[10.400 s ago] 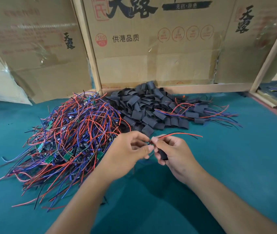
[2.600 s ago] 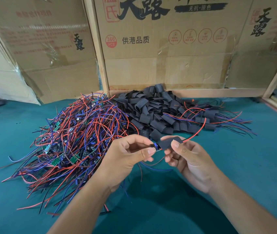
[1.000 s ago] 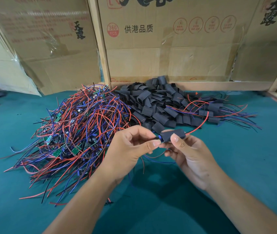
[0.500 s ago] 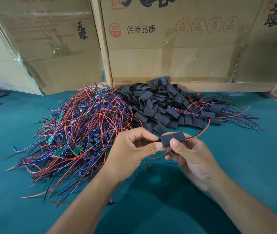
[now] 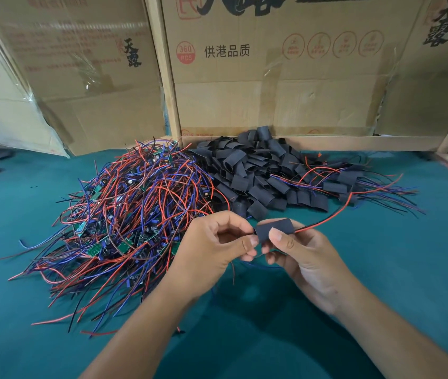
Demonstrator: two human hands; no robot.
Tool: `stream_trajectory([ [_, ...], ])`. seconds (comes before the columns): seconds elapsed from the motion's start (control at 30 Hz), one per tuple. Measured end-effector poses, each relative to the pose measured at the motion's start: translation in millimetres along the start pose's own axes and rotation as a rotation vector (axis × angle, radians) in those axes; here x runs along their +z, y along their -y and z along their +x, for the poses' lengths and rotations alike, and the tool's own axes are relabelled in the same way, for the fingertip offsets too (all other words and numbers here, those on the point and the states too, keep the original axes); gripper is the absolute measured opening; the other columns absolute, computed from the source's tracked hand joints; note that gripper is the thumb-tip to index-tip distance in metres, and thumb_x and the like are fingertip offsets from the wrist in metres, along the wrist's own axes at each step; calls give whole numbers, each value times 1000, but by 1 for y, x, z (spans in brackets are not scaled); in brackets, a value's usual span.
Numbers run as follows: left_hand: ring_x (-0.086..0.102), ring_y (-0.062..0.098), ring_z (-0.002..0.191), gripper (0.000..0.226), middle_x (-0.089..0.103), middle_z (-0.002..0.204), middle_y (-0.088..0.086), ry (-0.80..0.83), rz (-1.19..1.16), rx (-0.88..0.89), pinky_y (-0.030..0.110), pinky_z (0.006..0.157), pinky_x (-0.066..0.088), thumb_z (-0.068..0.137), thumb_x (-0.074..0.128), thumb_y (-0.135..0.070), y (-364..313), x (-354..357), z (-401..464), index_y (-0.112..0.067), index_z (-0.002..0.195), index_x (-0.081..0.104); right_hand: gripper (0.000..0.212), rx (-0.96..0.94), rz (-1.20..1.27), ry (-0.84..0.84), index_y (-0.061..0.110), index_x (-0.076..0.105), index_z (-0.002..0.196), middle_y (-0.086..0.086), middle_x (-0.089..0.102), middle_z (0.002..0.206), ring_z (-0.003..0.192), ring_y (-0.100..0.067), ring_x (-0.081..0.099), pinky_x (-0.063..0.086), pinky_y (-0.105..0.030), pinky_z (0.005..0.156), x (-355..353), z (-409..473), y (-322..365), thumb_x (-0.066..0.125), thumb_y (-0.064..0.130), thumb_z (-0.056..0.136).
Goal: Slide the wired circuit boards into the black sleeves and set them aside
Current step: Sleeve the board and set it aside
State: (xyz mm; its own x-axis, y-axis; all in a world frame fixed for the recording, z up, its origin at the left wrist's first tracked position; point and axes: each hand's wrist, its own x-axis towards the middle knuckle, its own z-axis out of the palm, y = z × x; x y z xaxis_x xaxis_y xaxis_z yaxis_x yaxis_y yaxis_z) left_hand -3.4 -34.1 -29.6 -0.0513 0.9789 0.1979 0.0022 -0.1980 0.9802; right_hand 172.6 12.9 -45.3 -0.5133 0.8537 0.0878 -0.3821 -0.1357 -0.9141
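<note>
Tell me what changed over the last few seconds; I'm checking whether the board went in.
The blue board end that showed at the black sleeve's left mouth is now hidden inside. The left hand pinches at that mouth; the right hand keeps its grip on the sleeve. The red wire still trails right; both piles unchanged.

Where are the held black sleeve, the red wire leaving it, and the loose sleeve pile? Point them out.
held black sleeve point(image 5: 273, 228), head view, its flat face.
red wire point(image 5: 326, 220), head view, mid-length.
loose sleeve pile point(image 5: 255, 170), head view, pile's centre.

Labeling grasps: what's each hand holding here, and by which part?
Right hand pinches the black sleeve mid-body, thumb on top. Left hand pinches at the sleeve's left end; what its fingertips hold there is hidden.
</note>
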Motion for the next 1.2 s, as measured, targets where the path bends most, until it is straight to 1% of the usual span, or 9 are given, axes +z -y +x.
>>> stream_trajectory([
  [0.2,66,21,66,12,70,75,10,12,43,0,29,69,57,84,73,6,2,0,0,-3,86,66,19,81,76,-51,5,76,95,-15,66,84,71,-17,61,51,-24,59,1,1,1,76,8,76],
  [0.33,63,19,67,14,68,72,14,-19,197,45,37,69,53,84,73,2,4,5,-1,-9,82,65,10,204,208,-214,9,71,69,-10,67,73,62,-16,64,55,-22,55,8,2,0,76,17,69],
  [0.43,61,18,65,14,67,70,12,-48,271,50,39,67,52,85,72,-2,6,8,-2,-12,79,64,21,232,236,-294,9,61,75,-7,66,68,58,-14,63,54,-22,53,9,1,-3,78,17,65],
  [0.53,62,19,57,11,67,64,5,-24,299,-29,33,58,53,91,70,-11,8,7,-3,-11,81,64,8,180,158,-284,13,72,69,-5,67,71,59,-12,60,52,-22,54,9,1,0,76,18,64],
  [0.63,58,19,51,16,66,64,4,28,239,-116,29,48,50,97,64,-17,8,8,-4,-10,82,66,22,130,77,-302,4,68,85,-9,67,78,60,-11,58,50,-23,57,6,1,2,72,17,68],
  [0.7,56,18,49,17,65,64,4,36,210,-125,27,46,48,97,62,-15,8,9,-4,-10,82,66,23,125,73,-306,3,67,87,-10,66,79,61,-12,57,50,-24,57,6,1,3,72,17,69],
  [1.0,56,16,45,18,65,62,2,-11,246,-69,26,44,45,97,62,-15,13,17,-6,-13,79,65,13,156,95,-279,9,73,77,-7,65,71,61,-13,60,53,-22,56,8,0,2,74,20,71],
  [1.1,57,18,47,18,68,65,4,19,250,-72,27,46,46,95,61,-27,14,15,-5,-16,81,66,12,145,82,-284,9,74,75,-8,66,72,61,-13,61,54,-22,56,4,1,5,75,19,70],
  [1.2,53,19,42,26,63,57,5,105,229,-113,24,45,43,94,61,-36,15,10,-4,-13,81,64,11,97,67,-372,3,68,83,-8,65,70,58,-13,59,52,-21,53,-9,8,14,72,12,78],
])
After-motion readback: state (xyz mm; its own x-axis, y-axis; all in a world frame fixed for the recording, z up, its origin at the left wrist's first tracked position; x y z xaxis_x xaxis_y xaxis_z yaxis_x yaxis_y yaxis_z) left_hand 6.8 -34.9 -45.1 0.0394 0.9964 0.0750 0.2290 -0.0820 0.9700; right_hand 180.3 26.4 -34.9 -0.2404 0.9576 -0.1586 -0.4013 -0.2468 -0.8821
